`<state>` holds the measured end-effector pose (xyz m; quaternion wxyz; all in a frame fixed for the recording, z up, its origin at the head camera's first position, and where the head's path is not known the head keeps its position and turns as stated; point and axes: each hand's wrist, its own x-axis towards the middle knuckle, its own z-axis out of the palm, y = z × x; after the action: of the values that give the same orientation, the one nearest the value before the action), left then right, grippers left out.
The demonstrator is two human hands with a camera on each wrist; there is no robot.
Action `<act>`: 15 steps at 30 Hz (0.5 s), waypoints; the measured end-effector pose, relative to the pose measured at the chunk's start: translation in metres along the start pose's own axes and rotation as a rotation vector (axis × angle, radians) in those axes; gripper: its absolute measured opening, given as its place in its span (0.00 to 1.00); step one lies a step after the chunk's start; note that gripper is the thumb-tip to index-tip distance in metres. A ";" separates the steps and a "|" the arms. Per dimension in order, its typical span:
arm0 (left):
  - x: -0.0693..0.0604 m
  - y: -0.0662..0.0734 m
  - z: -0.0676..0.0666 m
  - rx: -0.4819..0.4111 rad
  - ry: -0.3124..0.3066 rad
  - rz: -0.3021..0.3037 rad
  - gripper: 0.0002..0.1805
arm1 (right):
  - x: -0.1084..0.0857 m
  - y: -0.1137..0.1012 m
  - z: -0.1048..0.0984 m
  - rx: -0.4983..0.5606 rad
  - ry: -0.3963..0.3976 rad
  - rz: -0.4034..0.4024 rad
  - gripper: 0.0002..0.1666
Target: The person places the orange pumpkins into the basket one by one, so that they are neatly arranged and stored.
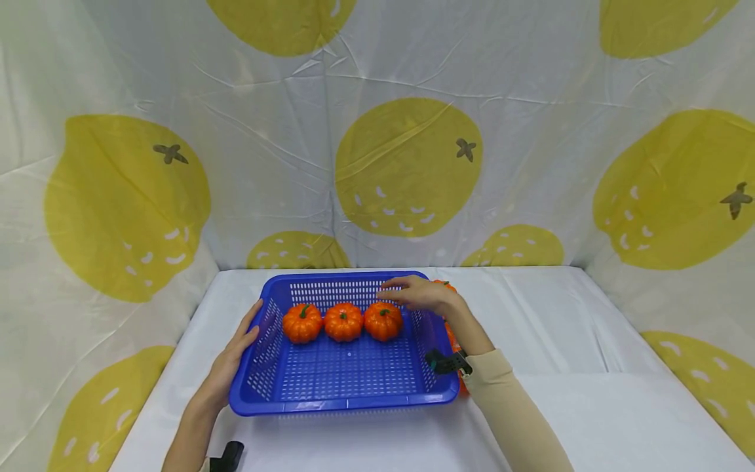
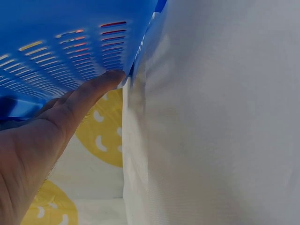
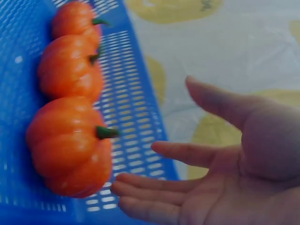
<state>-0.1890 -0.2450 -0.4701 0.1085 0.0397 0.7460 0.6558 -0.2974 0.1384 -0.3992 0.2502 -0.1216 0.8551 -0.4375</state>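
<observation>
Three small orange pumpkins with green stems stand in a row along the back of a blue plastic basket [image 1: 348, 401]: a left pumpkin [image 1: 303, 324], a middle pumpkin [image 1: 344, 322] and a right pumpkin [image 1: 383, 321]. My left hand [image 1: 231, 357] rests against the basket's left side, its fingers straight along the outer wall; the left wrist view shows them on the slotted wall. Above the back right part of the basket is my right hand [image 1: 414, 293], fingers spread and holding nothing. In the right wrist view its fingertips are close beside the nearest pumpkin [image 3: 70, 147].
More orange pumpkins [image 1: 452, 335] stand just right of the basket, partly hidden behind my right arm and the basket rim. A white cloth [image 1: 566, 328] covers the table. Lemon-printed fabric [image 1: 407, 167] walls off the back and both sides.
</observation>
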 end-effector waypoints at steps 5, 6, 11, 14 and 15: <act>0.000 0.000 0.001 0.006 0.007 -0.005 0.32 | -0.013 0.004 -0.021 0.200 -0.094 -0.048 0.39; 0.000 0.000 0.001 0.006 0.006 -0.005 0.32 | -0.015 0.006 -0.025 0.229 -0.100 -0.057 0.40; 0.000 0.000 0.001 0.004 0.004 -0.001 0.32 | -0.029 0.017 -0.046 0.305 -0.105 -0.114 0.37; 0.000 0.000 0.001 0.001 0.002 0.005 0.32 | -0.036 0.025 -0.057 0.312 -0.079 -0.132 0.36; 0.000 0.000 0.000 0.000 0.001 0.004 0.32 | -0.038 0.029 -0.061 0.307 -0.065 -0.134 0.37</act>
<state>-0.1889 -0.2446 -0.4705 0.1067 0.0410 0.7461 0.6560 -0.2973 0.2136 -0.3798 0.2635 -0.1530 0.7596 -0.5746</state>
